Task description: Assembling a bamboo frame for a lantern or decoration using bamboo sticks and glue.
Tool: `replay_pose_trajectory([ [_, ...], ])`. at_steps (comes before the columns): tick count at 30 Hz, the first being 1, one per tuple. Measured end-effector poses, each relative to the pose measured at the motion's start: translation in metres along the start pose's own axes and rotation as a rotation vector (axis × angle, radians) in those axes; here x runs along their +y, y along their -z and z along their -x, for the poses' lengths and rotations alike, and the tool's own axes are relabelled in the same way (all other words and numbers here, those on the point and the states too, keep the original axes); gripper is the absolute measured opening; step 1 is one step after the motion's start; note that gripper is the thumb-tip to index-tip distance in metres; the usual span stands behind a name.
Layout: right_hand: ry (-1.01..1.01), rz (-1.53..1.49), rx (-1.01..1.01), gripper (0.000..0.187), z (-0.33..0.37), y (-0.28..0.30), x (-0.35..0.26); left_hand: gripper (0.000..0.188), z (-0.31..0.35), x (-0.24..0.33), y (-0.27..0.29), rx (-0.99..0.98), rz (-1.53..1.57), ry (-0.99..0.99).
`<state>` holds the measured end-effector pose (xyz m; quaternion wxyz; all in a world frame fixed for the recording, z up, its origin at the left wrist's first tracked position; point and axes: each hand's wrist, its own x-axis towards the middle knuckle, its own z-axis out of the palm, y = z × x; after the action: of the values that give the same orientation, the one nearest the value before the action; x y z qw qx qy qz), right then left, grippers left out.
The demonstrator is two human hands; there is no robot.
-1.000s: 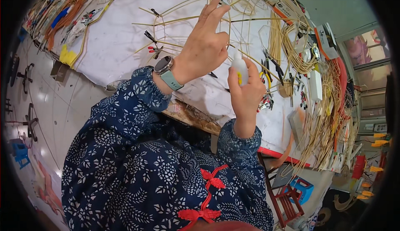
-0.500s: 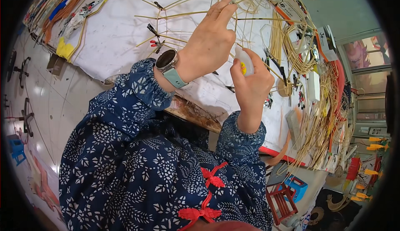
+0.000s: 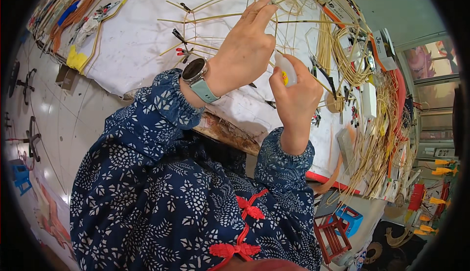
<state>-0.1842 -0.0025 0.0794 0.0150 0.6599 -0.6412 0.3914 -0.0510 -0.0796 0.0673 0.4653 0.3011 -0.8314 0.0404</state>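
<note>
One white bottle, just right of centre frame, is held in the right hand; from my distant seat I cannot tell its contents. At upper centre the left hand reaches over the stick frame, fingers close together, perhaps pinching; I cannot tell.

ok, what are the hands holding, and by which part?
Right hand: small white bottle, by its body. Left hand: over the thin-strip frame; any hold there can't be told.

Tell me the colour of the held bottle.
The bottle is whitish with a yellow patch, in the head view.
</note>
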Motion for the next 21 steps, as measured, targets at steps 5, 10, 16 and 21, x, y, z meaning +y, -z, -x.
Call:
replay_pose_trajectory([
  [5,-0.007,-0.017,-0.016,0.029,0.004,0.003,0.000,0.004,0.001,0.000,0.000,0.023,0.021,0.014],
  [10,-0.051,-0.309,0.199,0.033,0.031,0.017,0.012,0.004,-0.001,0.000,-0.001,0.029,0.030,0.008],
  [16,-0.048,-0.582,0.652,0.037,0.063,0.061,0.053,0.005,-0.008,0.002,-0.006,0.015,0.022,-0.030],
  [21,-0.310,-0.349,0.661,0.038,0.033,0.104,0.142,0.003,-0.001,-0.003,0.009,-0.020,-0.006,-0.014],
])
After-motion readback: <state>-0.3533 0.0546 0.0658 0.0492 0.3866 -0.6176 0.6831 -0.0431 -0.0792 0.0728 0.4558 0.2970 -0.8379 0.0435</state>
